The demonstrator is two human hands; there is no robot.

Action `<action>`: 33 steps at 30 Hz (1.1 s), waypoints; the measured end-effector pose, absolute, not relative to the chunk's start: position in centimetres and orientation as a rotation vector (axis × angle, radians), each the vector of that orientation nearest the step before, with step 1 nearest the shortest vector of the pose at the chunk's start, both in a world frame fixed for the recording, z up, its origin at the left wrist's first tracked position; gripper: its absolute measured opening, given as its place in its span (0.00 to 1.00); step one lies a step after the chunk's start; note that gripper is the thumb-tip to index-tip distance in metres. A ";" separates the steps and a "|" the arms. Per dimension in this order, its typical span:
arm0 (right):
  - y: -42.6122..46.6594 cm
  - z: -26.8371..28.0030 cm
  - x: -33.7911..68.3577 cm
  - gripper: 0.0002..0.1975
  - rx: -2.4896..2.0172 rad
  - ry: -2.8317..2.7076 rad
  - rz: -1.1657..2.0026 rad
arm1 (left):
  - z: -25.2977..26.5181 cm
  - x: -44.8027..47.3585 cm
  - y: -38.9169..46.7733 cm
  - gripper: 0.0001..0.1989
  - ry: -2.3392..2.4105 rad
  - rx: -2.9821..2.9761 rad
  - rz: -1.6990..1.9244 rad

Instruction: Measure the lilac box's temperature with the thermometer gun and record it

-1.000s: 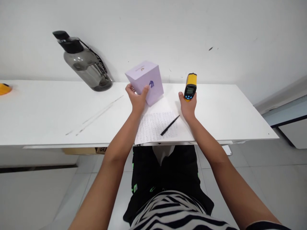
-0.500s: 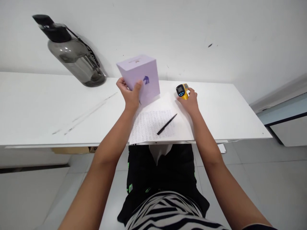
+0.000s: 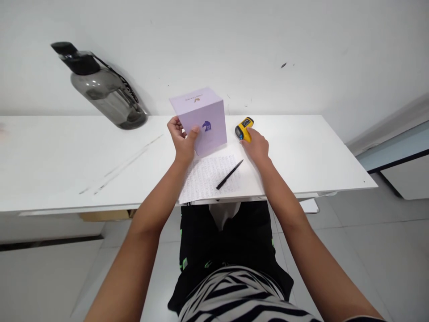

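A light purple box [image 3: 212,134] with a dark horse-head emblem stands slightly tilted near the back of the desk. My left hand [image 3: 183,139] grips its left side, the thumb on the front face and the other fingers round the side. To the right, my right hand [image 3: 257,145] is closed round the handle of a yellow and black infrared thermometer [image 3: 245,128], which lies turned on its side at the desk surface. Below the box is a sheet of handwritten paper [image 3: 201,183], and a black pen [image 3: 229,174] rests diagonally on it.
A grey transparent water bottle [image 3: 107,96] with a black lid stands at the back left against the white wall [image 3: 214,40]. The white desk [image 3: 301,156] ends at a front edge close to my body. A brown box [image 3: 105,215] shows beneath it.
The thermometer has been tipped over from upright, its head swinging toward the box, as my right hand moved left. The box sits straighter and lower, still held by my left hand.
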State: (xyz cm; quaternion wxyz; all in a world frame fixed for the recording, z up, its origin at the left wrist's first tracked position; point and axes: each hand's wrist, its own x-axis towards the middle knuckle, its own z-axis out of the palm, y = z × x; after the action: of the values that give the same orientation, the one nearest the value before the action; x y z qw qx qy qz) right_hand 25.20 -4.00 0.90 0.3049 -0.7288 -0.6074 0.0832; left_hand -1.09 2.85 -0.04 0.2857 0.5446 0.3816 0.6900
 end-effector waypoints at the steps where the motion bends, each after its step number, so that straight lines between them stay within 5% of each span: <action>1: -4.1 1.0 25.0 0.27 -1.960 -1.629 0.202 | 0.0 -0.9 2.6 0.39 1.027 1.443 1.836; 14: -6.8 3.5 22.3 0.23 -2.062 -1.768 -0.146 | 0.9 -1.1 2.4 0.40 1.199 1.333 1.940; 21: -11.9 4.1 21.8 0.35 -1.859 -2.587 -0.061 | 0.0 0.0 1.6 0.43 1.009 1.354 1.747; 24: -12.7 3.2 22.5 0.28 -1.829 -2.667 -0.011 | -0.1 0.3 1.3 0.44 0.962 1.362 1.721; 27: -12.8 2.0 23.7 0.17 -1.733 -2.487 0.076 | -0.3 0.3 1.7 0.44 0.969 1.343 1.736; 33: -13.4 1.0 24.5 0.19 -1.404 -1.343 0.523 | -0.1 0.4 2.3 0.43 0.990 1.237 1.846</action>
State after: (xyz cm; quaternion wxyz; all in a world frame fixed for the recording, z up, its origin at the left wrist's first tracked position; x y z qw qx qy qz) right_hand 24.48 -13.40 0.97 0.5352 -0.5896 -0.5636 0.2197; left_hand 0.37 2.33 -0.10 0.3469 0.4770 0.3817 0.7116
